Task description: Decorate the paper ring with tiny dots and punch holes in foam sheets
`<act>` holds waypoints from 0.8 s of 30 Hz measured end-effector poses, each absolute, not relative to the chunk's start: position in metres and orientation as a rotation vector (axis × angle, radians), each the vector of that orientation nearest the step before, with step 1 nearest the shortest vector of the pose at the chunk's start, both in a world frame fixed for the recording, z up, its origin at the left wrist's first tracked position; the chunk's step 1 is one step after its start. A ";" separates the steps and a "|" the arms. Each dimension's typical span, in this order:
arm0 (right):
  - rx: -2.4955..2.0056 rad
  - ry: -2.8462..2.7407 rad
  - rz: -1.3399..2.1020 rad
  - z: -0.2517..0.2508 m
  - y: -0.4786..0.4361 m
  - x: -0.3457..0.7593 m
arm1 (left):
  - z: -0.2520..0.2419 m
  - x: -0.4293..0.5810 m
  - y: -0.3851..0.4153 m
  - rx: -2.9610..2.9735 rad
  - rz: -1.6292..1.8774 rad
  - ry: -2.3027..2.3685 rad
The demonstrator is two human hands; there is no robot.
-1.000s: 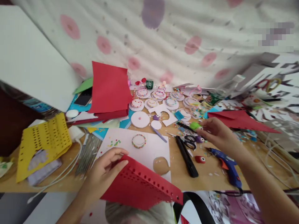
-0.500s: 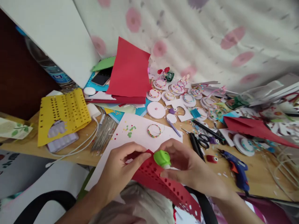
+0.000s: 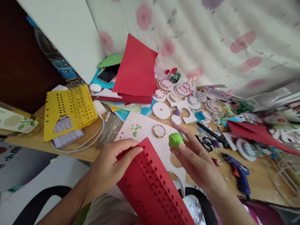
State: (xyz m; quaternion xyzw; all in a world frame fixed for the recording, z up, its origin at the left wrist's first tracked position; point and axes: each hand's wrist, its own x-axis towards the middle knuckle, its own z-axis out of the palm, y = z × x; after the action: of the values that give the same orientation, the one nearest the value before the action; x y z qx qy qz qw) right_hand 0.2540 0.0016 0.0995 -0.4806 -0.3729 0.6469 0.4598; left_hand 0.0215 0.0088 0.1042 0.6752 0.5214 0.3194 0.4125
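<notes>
My left hand (image 3: pixel 110 167) pinches the upper corner of a folded red paper sheet (image 3: pixel 152 187) punched with rows of small star holes. The sheet slants down toward my lap. My right hand (image 3: pixel 197 162) holds a small green craft punch (image 3: pixel 175 139) between thumb and fingers, just right of the red sheet's top edge, with the other fingers stretched out. Beneath both hands lies a white sheet (image 3: pixel 145 131) with a beaded ring (image 3: pixel 159 131) and coloured confetti on it.
A punched yellow sheet (image 3: pixel 69 109) lies at the left over a plastic tray. Red paper (image 3: pixel 137 70), a phone (image 3: pixel 108 74) and white discs (image 3: pixel 161 110) fill the back. Scissors (image 3: pixel 205 142), a blue glue gun (image 3: pixel 237 172) and more red paper (image 3: pixel 255 132) lie to the right.
My right hand carried the green punch from the far right of the table to the red sheet, then drew slightly off its edge. The left hand turned the sheet steeper. The view shifted left.
</notes>
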 end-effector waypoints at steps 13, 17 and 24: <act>-1.120 -0.656 1.914 0.097 -0.002 0.232 | 0.104 0.030 -0.002 1.721 0.724 1.179; -1.116 -0.650 1.963 0.100 -0.003 0.232 | 0.105 0.032 0.000 1.718 0.730 1.175; -1.115 -0.831 1.972 0.101 -0.001 0.231 | 0.103 0.034 0.000 1.731 0.704 1.205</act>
State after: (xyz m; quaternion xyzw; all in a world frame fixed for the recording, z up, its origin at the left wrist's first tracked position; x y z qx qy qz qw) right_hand 0.2314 -0.0014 0.1009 -0.4317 -0.3219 0.7637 0.3562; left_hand 0.0338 -0.0001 0.1031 0.6979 0.4859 0.2839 0.4430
